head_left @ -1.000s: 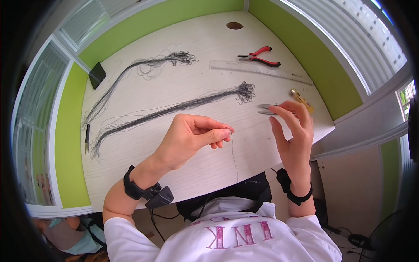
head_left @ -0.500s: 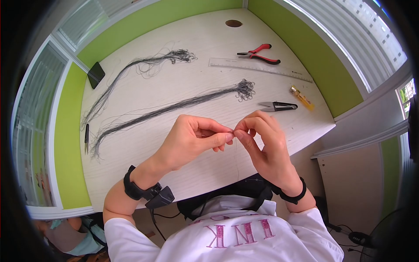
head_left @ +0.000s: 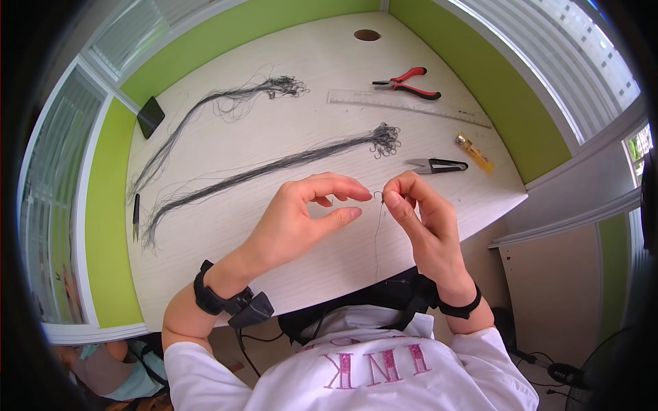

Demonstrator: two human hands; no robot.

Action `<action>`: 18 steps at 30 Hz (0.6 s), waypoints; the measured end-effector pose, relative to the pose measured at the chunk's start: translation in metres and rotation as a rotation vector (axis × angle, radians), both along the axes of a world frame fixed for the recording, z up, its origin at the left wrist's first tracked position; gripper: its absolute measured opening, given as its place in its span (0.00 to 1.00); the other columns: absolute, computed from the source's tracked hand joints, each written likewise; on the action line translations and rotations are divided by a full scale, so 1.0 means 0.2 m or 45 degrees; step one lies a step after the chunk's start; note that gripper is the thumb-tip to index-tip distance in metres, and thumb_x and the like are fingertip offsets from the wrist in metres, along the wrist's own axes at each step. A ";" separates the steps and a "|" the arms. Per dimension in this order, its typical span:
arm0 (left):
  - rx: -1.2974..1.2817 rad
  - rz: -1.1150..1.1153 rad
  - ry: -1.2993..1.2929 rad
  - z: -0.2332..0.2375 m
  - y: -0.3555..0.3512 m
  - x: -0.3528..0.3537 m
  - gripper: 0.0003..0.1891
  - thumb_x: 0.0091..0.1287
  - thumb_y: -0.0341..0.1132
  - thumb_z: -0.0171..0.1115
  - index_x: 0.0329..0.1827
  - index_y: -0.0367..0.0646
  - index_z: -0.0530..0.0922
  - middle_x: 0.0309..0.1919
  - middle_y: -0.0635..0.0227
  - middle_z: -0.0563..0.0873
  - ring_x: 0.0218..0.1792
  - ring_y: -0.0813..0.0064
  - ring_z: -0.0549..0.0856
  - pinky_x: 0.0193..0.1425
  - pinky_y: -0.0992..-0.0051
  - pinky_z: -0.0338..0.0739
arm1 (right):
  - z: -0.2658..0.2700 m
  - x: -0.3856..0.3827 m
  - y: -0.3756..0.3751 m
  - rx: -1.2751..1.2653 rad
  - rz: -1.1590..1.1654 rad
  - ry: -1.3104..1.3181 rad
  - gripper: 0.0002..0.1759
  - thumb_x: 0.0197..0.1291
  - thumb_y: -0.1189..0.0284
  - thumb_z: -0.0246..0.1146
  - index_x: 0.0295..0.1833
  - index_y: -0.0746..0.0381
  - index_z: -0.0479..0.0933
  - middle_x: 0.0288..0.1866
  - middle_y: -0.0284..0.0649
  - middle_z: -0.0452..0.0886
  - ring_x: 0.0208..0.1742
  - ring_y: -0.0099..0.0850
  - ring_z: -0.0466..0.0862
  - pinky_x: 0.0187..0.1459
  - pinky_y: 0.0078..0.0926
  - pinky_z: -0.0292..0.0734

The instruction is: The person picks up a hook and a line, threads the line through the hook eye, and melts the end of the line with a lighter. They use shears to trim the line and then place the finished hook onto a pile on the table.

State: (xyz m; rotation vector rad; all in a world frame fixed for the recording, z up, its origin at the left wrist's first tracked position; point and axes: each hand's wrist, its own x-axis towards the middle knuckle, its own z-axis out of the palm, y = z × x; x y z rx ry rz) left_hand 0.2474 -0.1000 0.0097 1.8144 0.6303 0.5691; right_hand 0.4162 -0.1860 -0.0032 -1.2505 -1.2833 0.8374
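Note:
Between the thumb and forefinger of my right hand (head_left: 423,211) is a small dark fish hook (head_left: 377,196), its bend pointing left. A thin dark line (head_left: 377,240) hangs down from it past the table's front edge. My left hand (head_left: 305,209) is just left of the hook, thumb and fingers apart, holding nothing. Beyond my hands lies a long bundle of lines with hooks (head_left: 274,164), the hooks gathered at its right end. A second, looser bundle (head_left: 199,109) lies farther back on the left.
Thread snips (head_left: 442,166), a yellow lighter (head_left: 474,152), a clear ruler (head_left: 404,107) and red-handled pliers (head_left: 411,85) lie on the right of the table. Tweezers (head_left: 136,218) and a black phone-like object (head_left: 151,118) are at the left. Green partitions (head_left: 480,75) border the table.
The left fingers have let go and spread apart. My right hand has moved slightly right with the hook, which now shows between the hands.

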 end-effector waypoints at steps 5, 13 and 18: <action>-0.314 -0.023 -0.029 0.01 0.01 -0.01 0.10 0.58 0.29 0.64 0.41 0.36 0.80 0.40 0.67 0.83 0.43 0.81 0.79 0.45 0.80 0.71 | -0.01 -0.03 0.02 0.112 -0.055 -0.124 0.03 0.60 0.77 0.57 0.36 0.66 0.71 0.29 0.34 0.72 0.31 0.24 0.68 0.36 0.21 0.64; -0.477 0.104 -0.023 0.00 0.00 -0.01 0.08 0.58 0.28 0.63 0.39 0.34 0.79 0.36 0.67 0.83 0.40 0.81 0.81 0.47 0.81 0.73 | -0.02 -0.09 0.04 0.191 -0.099 -0.246 0.03 0.59 0.78 0.58 0.34 0.67 0.70 0.28 0.37 0.72 0.29 0.28 0.68 0.35 0.23 0.64; -0.522 0.070 -0.123 -0.01 0.01 -0.01 0.07 0.59 0.30 0.62 0.37 0.35 0.79 0.35 0.67 0.83 0.40 0.80 0.81 0.49 0.80 0.73 | -0.02 -0.09 0.04 0.158 -0.074 -0.202 0.04 0.60 0.77 0.57 0.34 0.68 0.71 0.28 0.37 0.72 0.30 0.27 0.69 0.36 0.22 0.65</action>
